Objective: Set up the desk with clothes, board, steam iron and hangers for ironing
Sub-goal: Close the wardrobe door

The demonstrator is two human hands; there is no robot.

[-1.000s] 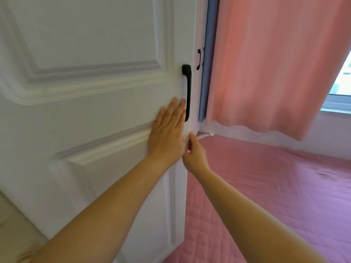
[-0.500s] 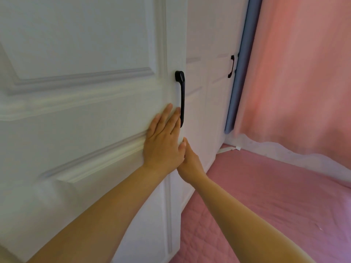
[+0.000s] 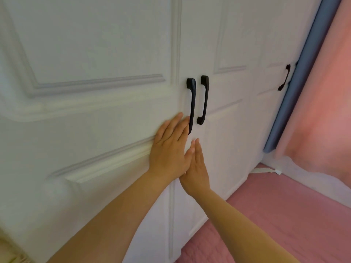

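While two hands — left hand (image 3: pixel 169 149), right hand (image 3: pixel 196 168) — press, three handles (image 3: pixel 191 103).

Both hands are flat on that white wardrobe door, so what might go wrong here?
The right hand lies along the seam between the two doors, so its fingertips might get pinched. The left hand presses beside the black handle rather than gripping it, so it may slip on the smooth white door.

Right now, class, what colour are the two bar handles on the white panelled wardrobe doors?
Black, both bar handles, clearest in the head view.
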